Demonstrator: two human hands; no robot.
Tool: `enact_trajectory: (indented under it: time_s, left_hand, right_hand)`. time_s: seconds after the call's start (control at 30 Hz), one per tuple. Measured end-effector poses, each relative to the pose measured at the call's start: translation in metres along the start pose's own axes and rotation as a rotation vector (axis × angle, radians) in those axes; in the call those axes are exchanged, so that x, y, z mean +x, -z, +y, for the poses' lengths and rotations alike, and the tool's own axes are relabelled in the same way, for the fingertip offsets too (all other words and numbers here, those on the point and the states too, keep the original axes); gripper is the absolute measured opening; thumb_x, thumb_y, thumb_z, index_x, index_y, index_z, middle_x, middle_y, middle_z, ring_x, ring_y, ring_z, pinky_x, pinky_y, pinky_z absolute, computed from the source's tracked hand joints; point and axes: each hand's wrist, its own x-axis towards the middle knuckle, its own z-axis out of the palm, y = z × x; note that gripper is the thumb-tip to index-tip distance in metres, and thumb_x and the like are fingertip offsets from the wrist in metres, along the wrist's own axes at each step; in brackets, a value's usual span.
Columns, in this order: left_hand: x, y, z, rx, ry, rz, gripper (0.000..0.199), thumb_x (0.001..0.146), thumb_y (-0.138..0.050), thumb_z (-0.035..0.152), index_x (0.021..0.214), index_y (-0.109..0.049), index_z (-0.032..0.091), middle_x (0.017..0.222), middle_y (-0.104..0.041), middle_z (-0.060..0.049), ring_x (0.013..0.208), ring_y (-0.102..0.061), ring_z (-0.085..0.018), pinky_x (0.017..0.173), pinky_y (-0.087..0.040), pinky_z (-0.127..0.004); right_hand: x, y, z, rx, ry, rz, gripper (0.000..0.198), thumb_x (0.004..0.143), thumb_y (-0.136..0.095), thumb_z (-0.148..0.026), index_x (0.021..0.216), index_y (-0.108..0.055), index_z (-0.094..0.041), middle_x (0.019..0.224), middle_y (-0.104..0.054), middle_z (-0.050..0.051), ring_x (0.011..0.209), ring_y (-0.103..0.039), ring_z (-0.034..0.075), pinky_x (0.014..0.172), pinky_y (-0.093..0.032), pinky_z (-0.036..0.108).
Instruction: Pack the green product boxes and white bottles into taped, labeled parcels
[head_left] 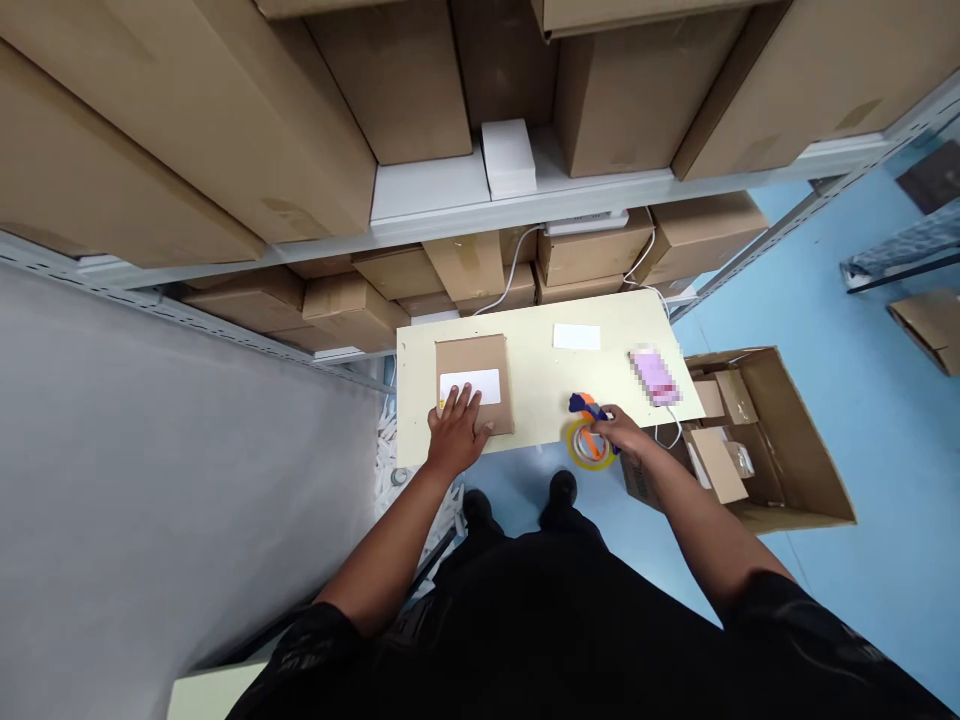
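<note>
On the pale table lies a flat cardboard box (472, 352) with a white label (489, 386) on its upper face. My left hand (456, 432) rests on the box with its fingers spread, the fingertips over the label. In my right hand (621, 430) is a tape dispenser (589, 404), blue and orange, carrying a roll of yellowish tape (576, 447). My fingers wrap round its handle at the table's front edge, to the right of the box and apart from it.
A white slip (577, 337) and a pink phone (654, 375) with a cable lie on the table (536, 390). Shelves (442, 190) of cardboard boxes stand behind it. A large open carton (806, 470) holding small boxes is at the right. Paper scraps (386, 450) lie at the left.
</note>
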Motion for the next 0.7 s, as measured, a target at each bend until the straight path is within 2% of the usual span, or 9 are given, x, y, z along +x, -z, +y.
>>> enact_trajectory:
  time_s: [0.1,0.2,0.33,0.37,0.43,0.5,0.57,0.63,0.7]
  left_hand:
    - [0.000,0.001,0.002,0.015,-0.015,-0.020,0.070,0.102,-0.044,0.054,0.163,-0.035,0.022,0.172,-0.025,-0.015,0.161,-0.015,-0.034,0.119,-0.025,-0.062]
    - [0.000,0.002,0.003,-0.001,-0.019,-0.030,0.068,0.102,-0.045,0.053,0.163,-0.035,0.024,0.172,-0.026,-0.014,0.161,-0.016,-0.033,0.121,-0.024,-0.063]
    - [0.003,0.005,0.006,-0.107,0.042,-0.040,0.060,0.103,-0.043,0.048,0.160,-0.040,0.026,0.171,-0.030,-0.011,0.161,-0.019,-0.030,0.122,-0.024,-0.063]
    - [0.003,0.006,0.005,-0.150,0.068,-0.034,0.058,0.103,-0.043,0.046,0.158,-0.044,0.026,0.171,-0.031,-0.010,0.161,-0.019,-0.029,0.123,-0.024,-0.061]
    - [0.002,0.008,0.003,-0.241,0.138,0.023,0.055,0.102,-0.045,0.044,0.152,-0.051,0.022,0.171,-0.031,-0.011,0.161,-0.020,-0.028,0.125,-0.026,-0.056]
    - [-0.002,0.010,-0.004,-0.320,0.228,0.132,0.055,0.101,-0.047,0.043,0.149,-0.054,0.018,0.171,-0.030,-0.013,0.160,-0.023,-0.026,0.127,-0.028,-0.049]
    - [-0.010,0.009,-0.014,-0.395,0.337,0.215,0.058,0.100,-0.049,0.043,0.151,-0.052,0.015,0.170,-0.031,-0.015,0.159,-0.027,-0.025,0.127,-0.029,-0.045]
    - [-0.018,0.005,-0.026,-0.496,0.452,0.208,0.064,0.099,-0.052,0.047,0.154,-0.047,0.015,0.167,-0.036,-0.018,0.156,-0.034,-0.027,0.126,-0.032,-0.045]
    - [-0.025,-0.002,-0.038,-0.626,0.565,0.128,0.070,0.098,-0.054,0.049,0.157,-0.041,0.015,0.163,-0.042,-0.020,0.150,-0.045,-0.029,0.121,-0.040,-0.047]
  right_hand:
    - [0.046,0.017,-0.020,-0.109,0.026,0.032,0.042,0.065,-0.075,-0.035,0.103,-0.063,-0.023,0.070,-0.066,-0.001,0.062,-0.059,0.018,0.056,-0.044,0.028]
    - [0.079,0.029,-0.034,-0.189,0.105,0.051,0.030,0.068,-0.070,-0.037,0.095,-0.066,-0.022,0.074,-0.068,0.001,0.070,-0.063,0.020,0.062,-0.047,0.029]
    - [0.094,0.043,-0.044,-0.344,0.166,0.042,0.020,0.067,-0.074,-0.038,0.076,-0.069,-0.021,0.080,-0.070,0.009,0.092,-0.067,0.029,0.075,-0.047,0.034]
    - [0.094,0.045,-0.045,-0.399,0.184,0.060,0.021,0.067,-0.075,-0.038,0.077,-0.070,-0.020,0.087,-0.071,0.011,0.099,-0.067,0.032,0.080,-0.048,0.036]
    - [0.088,0.046,-0.046,-0.524,0.256,0.158,0.030,0.071,-0.074,-0.038,0.093,-0.075,-0.019,0.109,-0.071,0.017,0.114,-0.062,0.036,0.089,-0.047,0.040]
    - [0.076,0.040,-0.045,-0.622,0.377,0.286,0.044,0.076,-0.070,-0.037,0.115,-0.073,-0.017,0.128,-0.065,0.021,0.126,-0.056,0.038,0.099,-0.045,0.043]
    - [0.058,0.023,-0.042,-0.605,0.497,0.311,0.049,0.081,-0.065,-0.036,0.125,-0.070,-0.016,0.131,-0.063,0.021,0.127,-0.055,0.038,0.104,-0.044,0.045]
    - [0.036,-0.005,-0.038,-0.481,0.554,0.172,0.044,0.083,-0.063,-0.038,0.122,-0.071,-0.019,0.120,-0.068,0.017,0.116,-0.061,0.035,0.102,-0.047,0.045]
    - [0.016,-0.041,-0.035,-0.313,0.499,-0.045,0.044,0.081,-0.067,-0.046,0.119,-0.071,-0.024,0.110,-0.071,0.011,0.100,-0.066,0.030,0.095,-0.051,0.044]
